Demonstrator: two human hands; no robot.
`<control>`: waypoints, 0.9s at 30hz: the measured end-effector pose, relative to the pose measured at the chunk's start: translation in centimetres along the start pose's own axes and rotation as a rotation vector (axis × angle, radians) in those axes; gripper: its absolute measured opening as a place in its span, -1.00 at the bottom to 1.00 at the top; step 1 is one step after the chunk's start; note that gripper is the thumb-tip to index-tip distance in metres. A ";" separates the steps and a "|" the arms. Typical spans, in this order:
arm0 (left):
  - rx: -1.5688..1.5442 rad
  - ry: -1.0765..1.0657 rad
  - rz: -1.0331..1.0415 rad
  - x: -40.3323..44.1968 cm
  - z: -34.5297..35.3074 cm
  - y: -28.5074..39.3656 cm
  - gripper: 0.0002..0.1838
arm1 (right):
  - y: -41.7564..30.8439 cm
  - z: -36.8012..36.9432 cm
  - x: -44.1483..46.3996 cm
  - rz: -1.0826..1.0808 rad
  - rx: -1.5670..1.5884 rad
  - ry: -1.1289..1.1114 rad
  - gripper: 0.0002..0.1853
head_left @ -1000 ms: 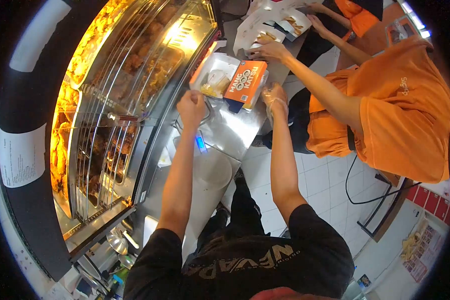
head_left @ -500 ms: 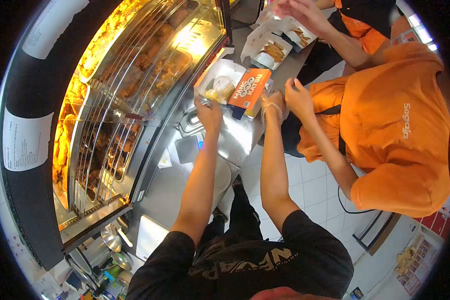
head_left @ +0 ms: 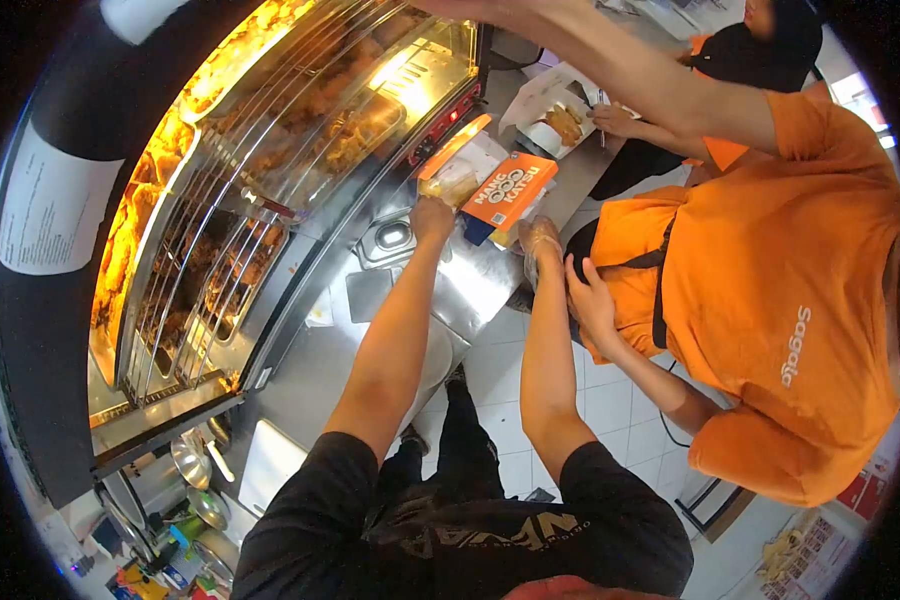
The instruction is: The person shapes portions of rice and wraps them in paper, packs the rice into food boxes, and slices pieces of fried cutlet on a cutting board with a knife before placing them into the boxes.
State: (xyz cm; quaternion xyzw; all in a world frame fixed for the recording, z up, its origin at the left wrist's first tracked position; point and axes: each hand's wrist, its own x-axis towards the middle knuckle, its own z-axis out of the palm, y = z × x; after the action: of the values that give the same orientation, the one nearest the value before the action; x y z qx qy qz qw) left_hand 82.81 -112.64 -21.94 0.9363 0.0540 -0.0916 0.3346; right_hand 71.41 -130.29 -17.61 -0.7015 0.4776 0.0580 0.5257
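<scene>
An open takeaway box [head_left: 491, 161] stands at the counter's far end, with food in it and an orange flap printed "MANG KATSU" folded outward. My bare left hand [head_left: 432, 218] is closed on the near left edge of this box. On its right side my right hand [head_left: 540, 240], in a clear plastic glove, has its fingers curled at the box wall, partly hidden. Just beyond stands another open box [head_left: 530, 105] with fried pieces [head_left: 564, 125] in it.
A glass-fronted warmer [head_left: 260, 190] full of fried food runs along the left. A co-worker in an orange shirt [head_left: 780, 280] stands close on the right, one arm [head_left: 630, 70] stretched across the top. Another person's hand [head_left: 615, 121] is by the farther box.
The co-worker's raised arm has stretched left across the top toward the warmer. Their other hand has dropped away from my right hand. My view has shifted; both my hands stay at the box.
</scene>
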 end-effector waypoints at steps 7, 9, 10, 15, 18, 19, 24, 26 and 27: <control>-0.018 0.130 0.127 -0.8 0.6 -2.1 -0.53 | 1.9 -0.1 0.6 0.016 0.103 -0.120 -0.50; -0.044 0.127 0.106 -1.6 -0.3 -1.5 -0.53 | 2.6 0.5 0.6 0.010 0.131 -0.123 -0.52; -0.020 0.114 0.116 -1.6 -0.4 -1.6 -0.54 | 3.0 0.7 0.5 0.006 0.153 -0.122 -0.52; 0.043 0.124 0.218 -1.4 -1.0 -1.4 -0.61 | 5.2 2.4 -0.6 -0.034 0.250 -0.070 -0.56; -0.020 0.076 0.180 -1.4 -1.6 -1.6 -0.64 | 6.9 3.1 -1.3 -0.080 0.216 0.025 -0.58; -0.062 0.096 0.185 -1.2 -0.9 -2.4 -0.65 | 7.1 3.1 -2.0 -0.098 0.174 0.073 -0.59; -0.183 0.104 0.244 -3.7 -4.3 -2.0 -0.65 | 8.5 1.9 -4.6 -0.148 -0.012 0.199 -0.63; -0.027 0.191 0.238 -4.1 -3.8 -3.5 -0.66 | 9.7 2.7 -3.2 -0.178 0.050 0.130 -0.64; -0.082 0.144 0.230 -4.8 -4.4 -3.9 -0.65 | 10.8 3.3 -2.0 -0.181 0.150 0.059 -0.65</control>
State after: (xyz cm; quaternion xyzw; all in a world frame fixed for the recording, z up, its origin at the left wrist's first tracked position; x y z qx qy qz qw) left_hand 78.09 -107.05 -19.98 0.9261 -0.0259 0.0172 0.3759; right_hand 63.80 -126.32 -25.31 -0.7019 0.4308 -0.0460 0.5653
